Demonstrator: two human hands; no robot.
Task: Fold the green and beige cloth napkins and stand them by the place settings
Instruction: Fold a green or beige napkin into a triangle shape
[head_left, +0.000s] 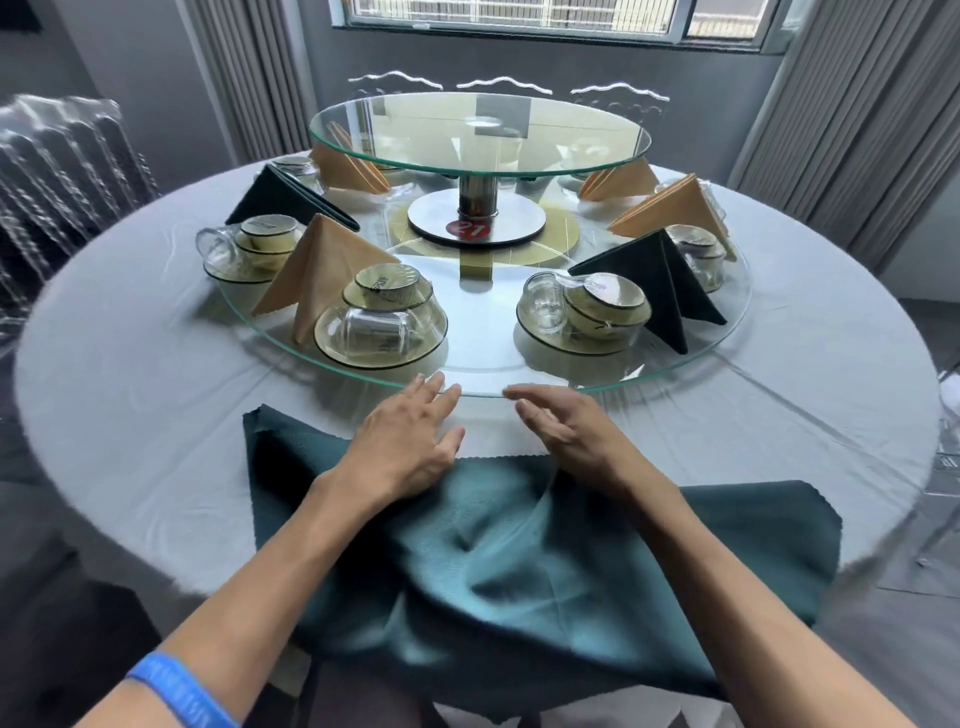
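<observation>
A dark green napkin (545, 551) lies unfolded and rumpled across the near edge of the round counter (130, 374), filling the lower middle of the frame and hanging over the rim toward the person. The left hand (410, 441) rests just left of centre with its fingers straight and spread, its heel on the cloth's far edge and its fingertips reaching the rim of the large glass turntable (478, 387). The right hand (566, 431), just right of centre, has relaxed, slightly bent fingers and grips nothing; whether it touches the cloth cannot be told. On the turntable, folded napkins stand like tents beside stacked place settings: a beige napkin (317, 265) at middle left beside a plate with bowl and glass cup (382, 322), a green folded napkin (660, 280) at middle right next to another setting (582, 312), and more beige and green ones further back. A smaller raised glass tier (478, 161) sits in the upper centre. A blue wristband (176, 691) circles the left forearm at lower left.
</observation>
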